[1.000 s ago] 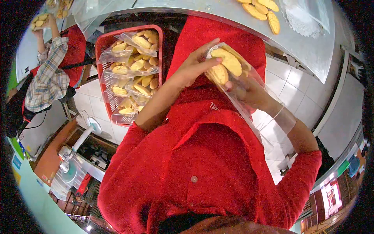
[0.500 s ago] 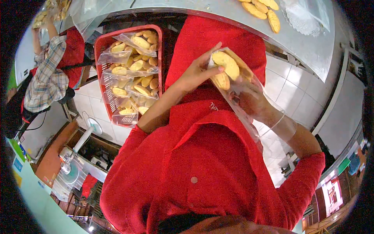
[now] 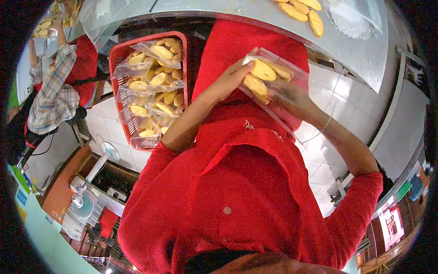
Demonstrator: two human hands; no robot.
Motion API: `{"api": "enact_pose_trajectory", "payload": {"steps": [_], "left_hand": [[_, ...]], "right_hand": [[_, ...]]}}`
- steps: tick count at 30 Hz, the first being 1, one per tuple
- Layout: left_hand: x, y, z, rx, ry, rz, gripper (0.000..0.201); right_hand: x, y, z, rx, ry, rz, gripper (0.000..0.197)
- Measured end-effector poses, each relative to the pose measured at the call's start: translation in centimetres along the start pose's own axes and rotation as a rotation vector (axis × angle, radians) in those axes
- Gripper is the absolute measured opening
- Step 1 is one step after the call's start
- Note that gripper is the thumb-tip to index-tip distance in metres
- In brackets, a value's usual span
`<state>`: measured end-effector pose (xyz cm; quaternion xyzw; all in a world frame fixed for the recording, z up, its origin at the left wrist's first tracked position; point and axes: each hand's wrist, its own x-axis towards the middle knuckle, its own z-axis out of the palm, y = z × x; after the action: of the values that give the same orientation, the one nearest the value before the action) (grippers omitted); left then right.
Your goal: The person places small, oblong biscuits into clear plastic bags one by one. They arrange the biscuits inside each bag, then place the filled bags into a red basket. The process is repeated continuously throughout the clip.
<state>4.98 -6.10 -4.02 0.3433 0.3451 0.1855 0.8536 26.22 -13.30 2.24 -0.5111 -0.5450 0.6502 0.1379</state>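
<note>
Over my red-clothed lap, my left hand (image 3: 233, 78) grips the closed end of a clear plastic bag (image 3: 295, 75), thumb on top. Several oval, golden slices of dry bread (image 3: 263, 71) lie in that end, some side by side and some behind. My right hand (image 3: 292, 98) reaches into the same bag, its wrist within the loose plastic near the mouth. Its fingers are blurred close to the lower slices, so their grip does not show.
To the left, a red plastic basket (image 3: 185, 59) holds several filled bags of slices (image 3: 159, 78). A metal table (image 3: 255, 10) ahead carries loose slices (image 3: 315, 23) and a white lacy doily (image 3: 353, 20). A co-worker in a plaid shirt (image 3: 54, 98) is at far left, near a standing fan (image 3: 109, 151).
My right hand has drawn back slightly, and the bag's mouth has slid from my forearm toward the wrist. The slices have shifted, lying flatter in the bag's end.
</note>
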Motion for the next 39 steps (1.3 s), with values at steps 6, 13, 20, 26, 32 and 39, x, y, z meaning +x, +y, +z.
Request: {"api": "enact_pose_trajectory", "payload": {"steps": [6, 13, 20, 26, 32, 39], "left_hand": [[-1.2, -0.3, 0.2, -0.069, 0.005, 0.205, 0.055], [-1.7, -0.6, 0.8, 0.075, 0.006, 0.207, 0.068], [-3.0, 0.7, 1.3, 0.094, -0.041, 0.322, 0.077], [-3.1, 0.6, 0.5, -0.274, -0.101, 0.248, 0.073], [-2.8, 1.4, 0.9, -0.113, -0.138, 0.086, 0.073], [-3.8, -2.3, 0.1, -0.014, -0.202, 0.216, 0.078]], "right_hand": [[-1.5, -0.5, 1.8, 1.279, 0.148, 0.184, 0.041], [-1.6, -1.6, 3.0, 0.678, 0.282, 0.063, 0.038], [-1.8, -1.0, 2.1, 0.765, 0.206, 0.081, 0.054], [-2.2, -3.3, 1.4, 0.182, 0.240, -0.104, 0.047], [-4.2, -1.9, 2.1, -0.158, 0.061, -0.062, 0.034], [-3.4, 1.3, 4.2, -0.022, 0.028, -0.120, 0.036]]}}
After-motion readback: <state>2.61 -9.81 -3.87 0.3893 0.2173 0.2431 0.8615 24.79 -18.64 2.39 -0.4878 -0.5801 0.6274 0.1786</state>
